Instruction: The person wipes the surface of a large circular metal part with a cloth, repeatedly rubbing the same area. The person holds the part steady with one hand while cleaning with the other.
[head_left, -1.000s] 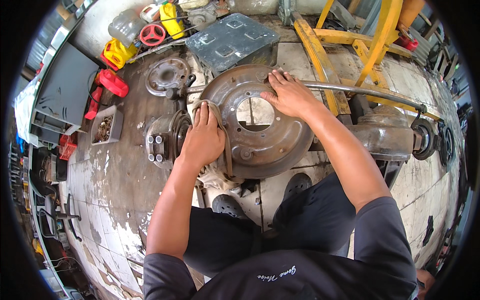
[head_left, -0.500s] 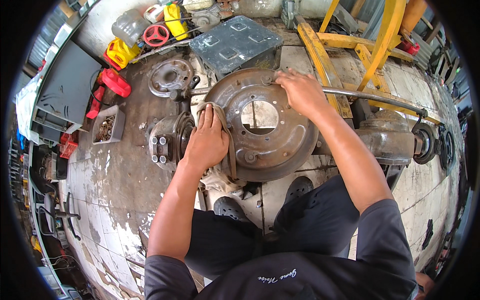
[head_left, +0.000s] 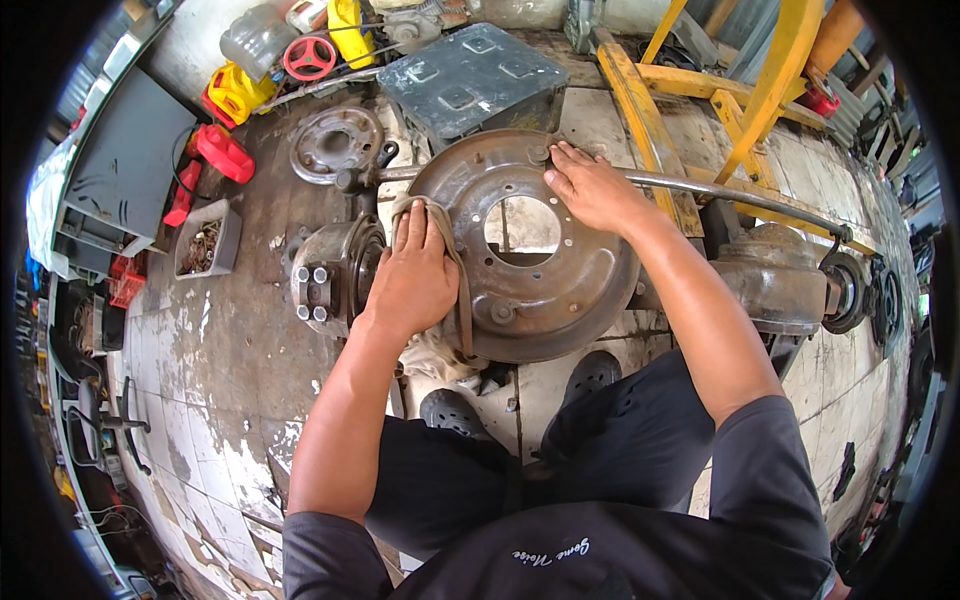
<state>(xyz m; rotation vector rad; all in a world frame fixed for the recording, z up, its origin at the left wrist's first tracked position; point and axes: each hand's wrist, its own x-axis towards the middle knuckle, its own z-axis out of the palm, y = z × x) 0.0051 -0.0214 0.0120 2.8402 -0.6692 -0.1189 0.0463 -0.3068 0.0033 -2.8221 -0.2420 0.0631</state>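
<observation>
L hand (head_left: 415,270) flat on rag (head_left: 461,310), fingers extended & close tog., not curled round it; thumb hidden, can't tell if it pinches. Rag lies over L edge of plate (head_left: 585,290), lower end hanging below the wrist.
R hand (head_left: 598,195) open on plate's upper R part, palm down, fingertips by the rim, thumb apart from fingers; not clamped on anything visible.
Plate = big round brown metal pc w/ center hole, mid-view in front of person, btwn hub (head_left: 318,278) (L) & housing (head_left: 765,280) (R). Floor tiles show thru hole. Exact tilt: can't tell.
Rod (head_left: 730,188) runs behind plate, out both sides. Small disc (head_left: 337,145) on floor, upper L; dk box (head_left: 470,75) beyond plate; yellow frame (head_left: 640,110) upper R. Gray bin (head_left: 207,240) w/ small parts far L.
</observation>
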